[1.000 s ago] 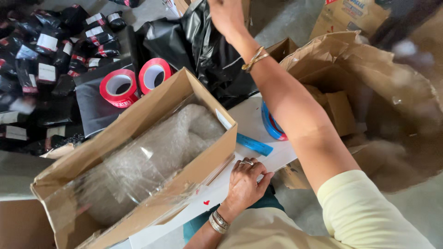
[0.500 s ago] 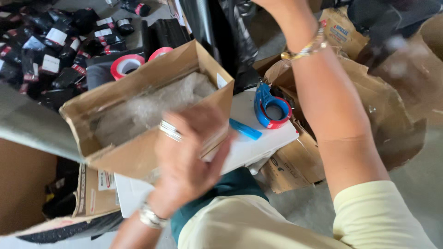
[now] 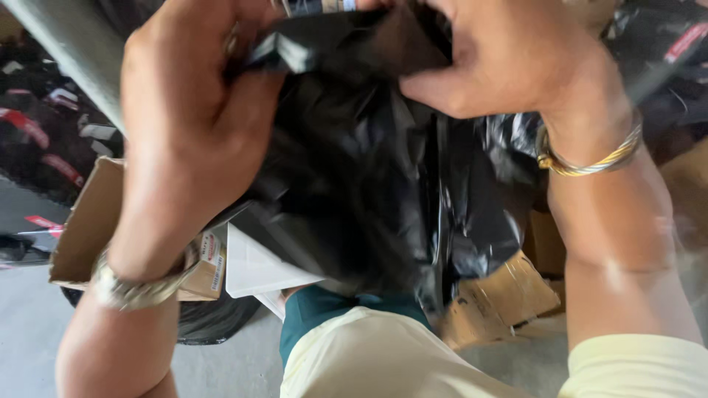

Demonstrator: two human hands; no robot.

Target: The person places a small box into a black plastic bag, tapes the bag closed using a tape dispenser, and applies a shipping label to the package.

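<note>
Both hands are raised close to the head camera, gripping the top of a black plastic bag [image 3: 369, 184]. In this single head view, the left hand [image 3: 195, 125] is closed around the bag's upper left edge, its fingers [image 3: 243, 37] curled over a folded strip of the plastic, with a metal wristband [image 3: 136, 284] lower on the arm. At the upper right, the right hand [image 3: 509, 55] pinches the same rim, thumb pressed against the film, and a gold-and-silver bangle [image 3: 590, 158] sits on that wrist. The bag hangs crumpled between the two hands and covers most of the middle of the frame (its lower end is blurred, so whatever may be inside cannot be told).

Below the bag, a cardboard box [image 3: 88, 221] shows at the left, with a white sheet [image 3: 258, 265] just beside it. More flattened brown cardboard [image 3: 494, 295] lies near the right, on a grey floor [image 3: 29, 339].

Judging by the grip, the step in hand looks like parting or shaking out the bag's mouth. Any next move would call for both hands keeping hold of the thin rim while drawing apart, since the slippery film could slide free.
</note>
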